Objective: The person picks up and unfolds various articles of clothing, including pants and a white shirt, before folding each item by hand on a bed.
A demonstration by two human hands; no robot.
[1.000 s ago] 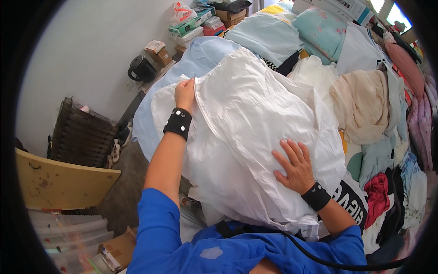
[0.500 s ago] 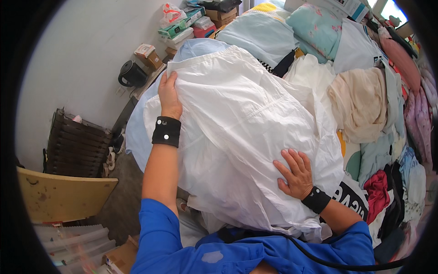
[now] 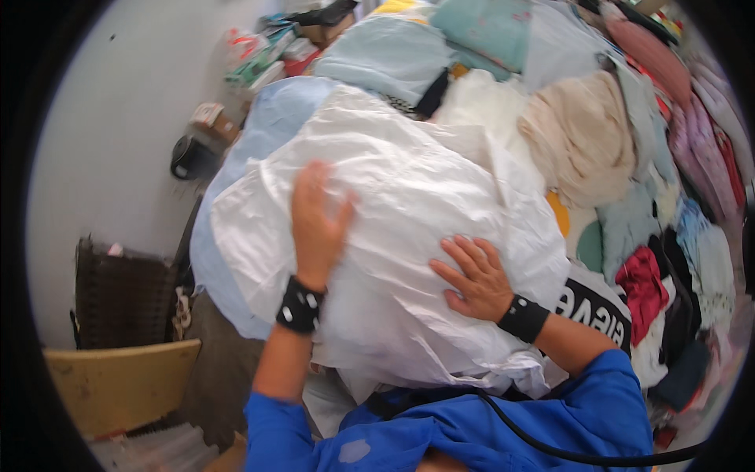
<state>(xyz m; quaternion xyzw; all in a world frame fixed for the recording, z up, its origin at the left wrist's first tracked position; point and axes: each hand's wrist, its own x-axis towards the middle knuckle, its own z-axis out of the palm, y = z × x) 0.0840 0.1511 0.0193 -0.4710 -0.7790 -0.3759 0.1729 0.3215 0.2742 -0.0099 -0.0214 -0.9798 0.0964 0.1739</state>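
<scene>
A large white cloth garment (image 3: 385, 197), wrinkled and with seams, is spread before me; its exact kind cannot be made out. My right hand (image 3: 474, 279) lies flat on its right part with the fingers spread. Over the left part is my left hand (image 3: 318, 224), blurred by motion, its thumb apart from the other fingers and nothing in its grasp. Whether it touches the cloth I cannot tell. Beneath the white cloth, a light blue cloth (image 3: 275, 118) shows along the left and far edges.
Folded and heaped clothes surround the white cloth: a beige cloth (image 3: 582, 118), a pale blue one (image 3: 381, 57), a dark red one (image 3: 643, 283). A black kettle (image 3: 191, 157) and small boxes (image 3: 214, 122) stand by the left wall. A yellow board (image 3: 122, 385) is at lower left.
My left hand has let go of the cloth's far left edge and moved nearer to me. The cloth's far left part now lies lower, showing more light blue. My right hand stays flat.
</scene>
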